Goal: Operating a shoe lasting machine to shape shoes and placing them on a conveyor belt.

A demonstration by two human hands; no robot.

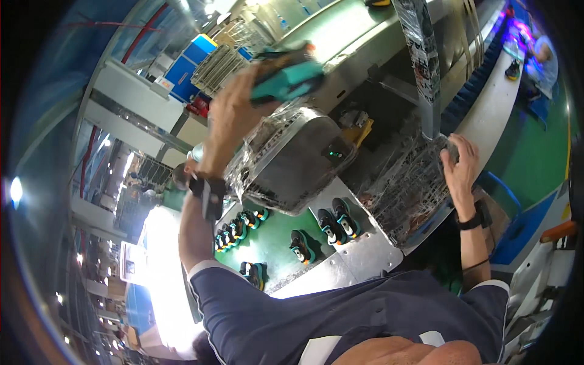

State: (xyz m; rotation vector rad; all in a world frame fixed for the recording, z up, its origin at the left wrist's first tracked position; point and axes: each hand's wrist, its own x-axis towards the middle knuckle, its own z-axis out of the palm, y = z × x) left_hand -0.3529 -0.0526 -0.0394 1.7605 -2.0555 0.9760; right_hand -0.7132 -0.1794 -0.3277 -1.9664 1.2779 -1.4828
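Observation:
Raised at the upper left, my left hand [234,112] is closed on a shoe [289,84] with a teal sole and a dark upper. Both are smeared by motion. The shoe is above a wrapped machine housing [292,158] with small green lights. My right hand [461,164] lies at the corner of a plastic-wrapped panel [404,194], beside the foot of a metal post [423,79]; its thumb and fingers are apart and hold nothing I can see. Below the housing, a pair of dark shoes [338,221] stands on a metal plate.
More shoes stand on a green surface: a single one [301,246], a row of several [237,230] and one near my left sleeve [252,274]. A pale conveyor [353,30] runs along the top. At the far right, a person [541,61] sits by a curved belt carrying a shoe [513,70].

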